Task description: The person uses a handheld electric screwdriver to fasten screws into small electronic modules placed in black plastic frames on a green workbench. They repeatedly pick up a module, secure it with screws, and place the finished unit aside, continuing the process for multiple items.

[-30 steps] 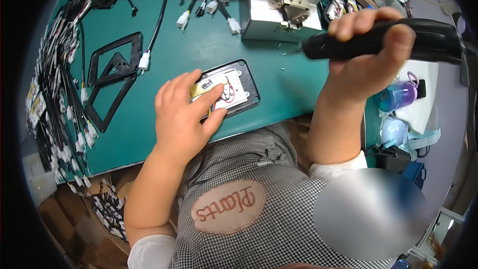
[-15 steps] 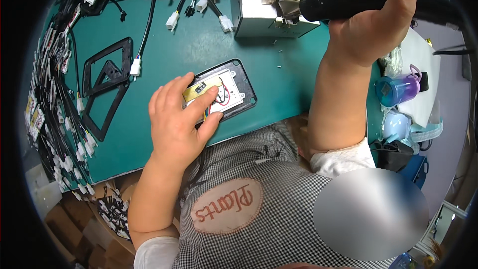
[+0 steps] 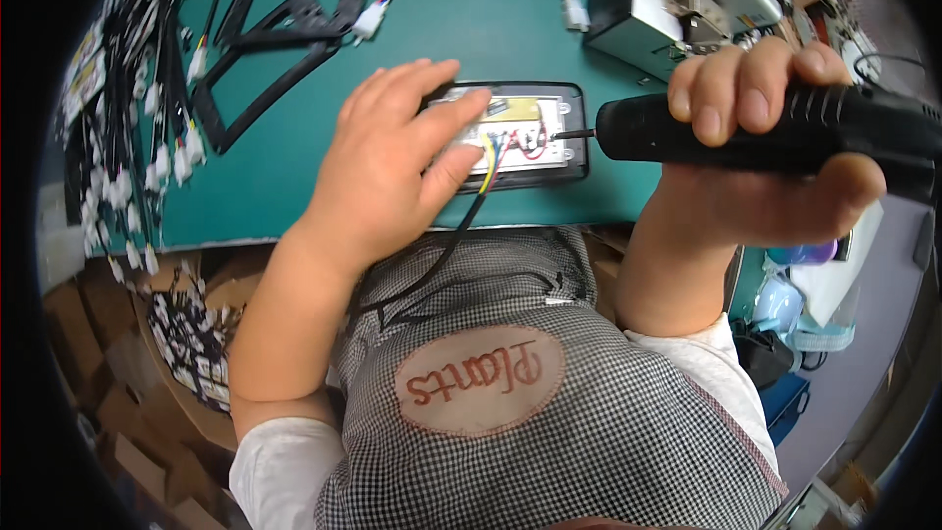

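A small black-framed module (image 3: 530, 134) with coloured wires lies on the green table (image 3: 324, 167) near its front edge. My left hand (image 3: 392, 162) rests flat on its left part, fingers spread over it. My right hand (image 3: 765, 152) grips a black electric screwdriver (image 3: 775, 128), held sideways. The screwdriver's bit points left and its tip is at the module's right edge. A black cable runs from the module down over the table edge toward my checked shirt.
Black plastic frames (image 3: 285, 29) lie at the back left. Bundles of black cables with white plugs (image 3: 137, 108) hang along the left edge. A grey machine (image 3: 687, 0) stands at the back right. Cardboard boxes (image 3: 118, 383) sit on the floor to the left.
My right hand has brought the screwdriver down from near the grey machine to the module's right edge. My left hand has stayed on the module.
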The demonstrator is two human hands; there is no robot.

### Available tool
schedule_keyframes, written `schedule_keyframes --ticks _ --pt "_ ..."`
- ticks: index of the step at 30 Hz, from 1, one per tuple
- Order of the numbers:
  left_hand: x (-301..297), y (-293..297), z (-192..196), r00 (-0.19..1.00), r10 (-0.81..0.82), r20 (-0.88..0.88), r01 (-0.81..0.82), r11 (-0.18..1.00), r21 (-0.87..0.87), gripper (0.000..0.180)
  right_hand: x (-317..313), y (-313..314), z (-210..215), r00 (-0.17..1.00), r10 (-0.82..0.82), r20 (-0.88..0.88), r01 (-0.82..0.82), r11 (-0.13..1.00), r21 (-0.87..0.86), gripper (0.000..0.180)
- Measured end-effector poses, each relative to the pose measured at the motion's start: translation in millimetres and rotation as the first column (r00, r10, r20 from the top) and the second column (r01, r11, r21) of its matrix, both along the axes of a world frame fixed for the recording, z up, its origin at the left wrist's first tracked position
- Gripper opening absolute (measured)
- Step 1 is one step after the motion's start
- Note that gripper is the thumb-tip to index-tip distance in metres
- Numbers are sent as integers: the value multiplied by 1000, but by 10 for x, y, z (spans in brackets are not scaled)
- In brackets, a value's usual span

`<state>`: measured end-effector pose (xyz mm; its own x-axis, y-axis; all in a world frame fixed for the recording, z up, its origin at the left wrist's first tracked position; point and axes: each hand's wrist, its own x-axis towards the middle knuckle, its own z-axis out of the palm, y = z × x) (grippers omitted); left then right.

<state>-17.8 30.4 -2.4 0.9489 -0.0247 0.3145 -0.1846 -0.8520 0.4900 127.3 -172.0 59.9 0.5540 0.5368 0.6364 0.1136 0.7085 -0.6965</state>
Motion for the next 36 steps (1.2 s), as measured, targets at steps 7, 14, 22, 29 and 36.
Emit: schedule_keyframes --ticks 7,14,22,29,36 --pt "-200 239 -55 998 -19 -56 17 999 -44 44 -331 437 -154 995 98 28 -100 993 59 72" --pt "-177 196 -116 1000 11 -3 -11 997 -72 44 -484 668 -266 999 21 25 -20 999 -43 70" --pt "-187 197 -146 1000 30 -4 -30 992 -126 42 -630 754 -225 996 -73 45 81 966 -247 67" --pt "-178 202 -201 999 27 -20 -30 984 -175 43 -566 832 -207 973 42 226 20 963 -267 65" --pt "-206 230 -121 999 46 -20 -47 993 -104 41 -739 729 -255 996 -31 85 47 980 -192 61"
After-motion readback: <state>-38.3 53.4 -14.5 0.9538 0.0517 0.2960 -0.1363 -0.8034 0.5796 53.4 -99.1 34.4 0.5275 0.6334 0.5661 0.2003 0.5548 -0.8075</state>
